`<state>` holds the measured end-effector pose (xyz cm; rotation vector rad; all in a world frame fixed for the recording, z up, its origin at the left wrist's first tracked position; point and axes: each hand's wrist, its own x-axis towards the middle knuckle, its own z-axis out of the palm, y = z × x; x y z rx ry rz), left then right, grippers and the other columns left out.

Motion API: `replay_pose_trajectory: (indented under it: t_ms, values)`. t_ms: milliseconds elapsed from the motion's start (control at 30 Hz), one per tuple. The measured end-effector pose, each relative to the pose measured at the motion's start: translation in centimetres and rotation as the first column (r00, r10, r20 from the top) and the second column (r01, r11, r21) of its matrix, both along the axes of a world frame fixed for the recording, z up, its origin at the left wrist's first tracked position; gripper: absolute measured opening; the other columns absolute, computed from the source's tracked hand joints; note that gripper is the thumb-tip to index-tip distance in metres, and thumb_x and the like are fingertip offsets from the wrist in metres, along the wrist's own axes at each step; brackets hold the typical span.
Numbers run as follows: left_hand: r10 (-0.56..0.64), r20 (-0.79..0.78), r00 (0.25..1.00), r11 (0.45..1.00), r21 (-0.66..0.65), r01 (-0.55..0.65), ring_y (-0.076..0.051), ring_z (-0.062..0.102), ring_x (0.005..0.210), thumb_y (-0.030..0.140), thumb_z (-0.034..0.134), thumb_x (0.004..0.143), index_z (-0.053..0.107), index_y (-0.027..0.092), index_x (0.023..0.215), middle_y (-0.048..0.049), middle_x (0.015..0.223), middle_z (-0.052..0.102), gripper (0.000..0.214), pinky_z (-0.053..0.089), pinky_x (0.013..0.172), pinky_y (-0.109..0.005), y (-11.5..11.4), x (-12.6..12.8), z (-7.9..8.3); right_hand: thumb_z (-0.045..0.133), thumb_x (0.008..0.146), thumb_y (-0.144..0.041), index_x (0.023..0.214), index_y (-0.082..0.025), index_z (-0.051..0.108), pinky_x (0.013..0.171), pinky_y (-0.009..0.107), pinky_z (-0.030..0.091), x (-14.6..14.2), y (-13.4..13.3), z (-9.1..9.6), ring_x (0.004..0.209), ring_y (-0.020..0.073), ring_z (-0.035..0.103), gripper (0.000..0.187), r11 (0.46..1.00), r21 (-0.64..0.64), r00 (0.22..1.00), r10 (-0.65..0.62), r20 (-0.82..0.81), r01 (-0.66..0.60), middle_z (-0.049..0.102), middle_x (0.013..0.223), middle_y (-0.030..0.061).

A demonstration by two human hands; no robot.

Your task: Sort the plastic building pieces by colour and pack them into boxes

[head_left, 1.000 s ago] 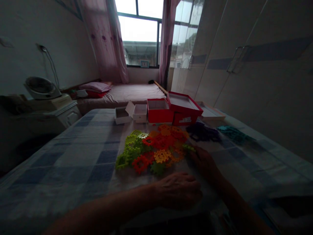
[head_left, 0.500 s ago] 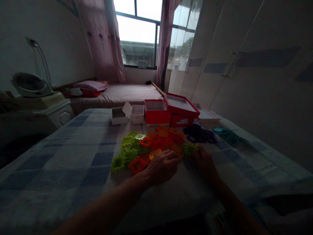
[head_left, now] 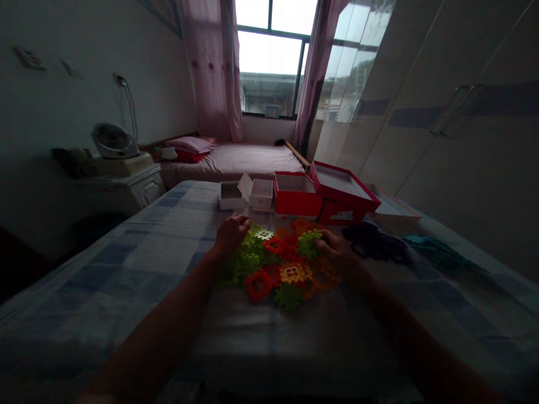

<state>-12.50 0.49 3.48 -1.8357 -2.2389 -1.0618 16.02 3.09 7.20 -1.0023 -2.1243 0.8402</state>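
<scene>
Raised over the pile is a light-green interlocking plastic piece (head_left: 309, 243), square with toothed edges, pinched in my right hand (head_left: 338, 251). At the far left edge of the pile, my left hand (head_left: 231, 232) has its fingers curled in beside light-green pieces (head_left: 248, 258); whatever they hold is hidden. Red-orange pieces (head_left: 257, 285) and a yellow-orange piece (head_left: 291, 273) lie between and in front of my hands. A darker green piece (head_left: 288, 296) lies at the pile's near edge.
Behind the pile stand small white boxes (head_left: 261, 193), a red box (head_left: 297, 196) and a tilted red lid (head_left: 345, 185). Dark purple pieces (head_left: 377, 241) and teal pieces (head_left: 442, 252) lie to the right on the checked cloth (head_left: 168, 247).
My left hand has gone from the middle of the pile to its far left edge. My right hand has brought the light-green piece leftward over the pile. The view has turned left.
</scene>
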Motion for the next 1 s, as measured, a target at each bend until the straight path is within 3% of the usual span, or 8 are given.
replay_pose_trajectory:
  t_ms: [167,233,333,500,667,833,1000]
  values:
    - [0.031,-0.029,0.999,0.996,-0.081,-0.034,-0.021,0.059,0.091,0.035,0.046,0.083,0.069,0.019,0.094,-0.0087,0.097,0.065,0.03,0.044,0.082,-0.027,0.1,0.5,-1.0,0.039,0.08,-0.033,0.074,-0.018,0.047,0.058,0.022,0.033,-6.8,1.1,-0.1,0.061,0.0101,0.042,0.017,0.974,0.04,0.966,0.217,0.144,-0.225,0.049,0.069,-0.0023]
    - [0.057,-0.029,0.998,0.993,-0.101,-0.059,-0.022,0.059,0.092,0.034,0.047,0.082,0.069,0.018,0.095,-0.0098,0.096,0.066,0.03,0.043,0.084,-0.029,0.3,0.2,-1.3,0.04,0.079,-0.029,0.071,-0.019,0.045,0.055,0.022,0.029,-8.3,1.3,-0.5,0.057,0.0093,0.038,0.014,0.965,0.072,0.938,0.227,0.261,-0.254,0.046,0.064,-0.003]
    - [0.071,-0.011,0.997,0.99,-0.125,-0.072,-0.021,0.06,0.088,0.031,0.052,0.079,0.069,0.018,0.096,-0.0098,0.094,0.067,0.028,0.044,0.083,-0.029,0.5,-0.5,-1.6,0.041,0.078,-0.027,0.066,-0.019,0.042,0.054,0.024,0.025,-8.5,1.9,-1.3,0.055,0.0093,0.036,0.014,0.97,0.166,0.929,0.111,0.354,-0.18,0.043,0.059,-0.0027]
    - [0.065,0.087,0.994,0.991,-0.125,-0.053,-0.018,0.061,0.085,0.027,0.052,0.078,0.068,0.017,0.098,-0.0088,0.096,0.068,0.028,0.044,0.081,-0.026,1.0,-0.9,-2.0,0.038,0.079,-0.032,0.068,-0.02,0.041,0.056,0.024,0.028,-6.5,4.1,-0.9,0.059,0.0113,0.041,0.016,0.981,0.191,0.966,-0.028,0.257,-0.023,0.048,0.065,-0.0002]
    - [0.066,0.216,0.974,0.991,-0.126,-0.039,-0.017,0.063,0.089,0.024,0.047,0.08,0.067,0.018,0.102,-0.0075,0.099,0.07,0.03,0.045,0.08,-0.024,1.1,-0.8,-1.8,0.038,0.079,-0.031,0.066,-0.02,0.038,0.053,0.023,0.027,-8.6,5.0,0.3,0.057,0.0103,0.039,0.016,0.974,0.192,0.956,0.061,0.287,-0.12,0.046,0.063,-0.0017]
    - [0.064,0.293,0.954,0.992,-0.119,-0.03,-0.019,0.063,0.093,0.023,0.048,0.08,0.066,0.018,0.103,-0.0079,0.103,0.069,0.031,0.046,0.08,-0.025,0.7,-0.7,-1.3,0.047,0.077,-0.03,0.064,-0.021,0.037,0.049,0.021,0.026,-12.0,5.4,-1.2,0.054,0.0089,0.039,0.019,0.975,0.143,0.923,0.108,0.37,-0.171,0.043,0.058,-0.0036]
    - [0.064,0.373,0.926,0.995,-0.091,-0.032,-0.018,0.064,0.09,0.021,0.05,0.077,0.066,0.018,0.102,-0.0075,0.1,0.07,0.03,0.046,0.078,-0.025,0.8,-0.7,-1.3,0.051,0.075,-0.031,0.067,-0.02,0.042,0.052,0.02,0.03,-12.3,5.8,-2.4,0.058,0.0096,0.042,0.017,0.968,0.167,0.925,0.117,0.362,-0.187,0.048,0.063,-0.0027]
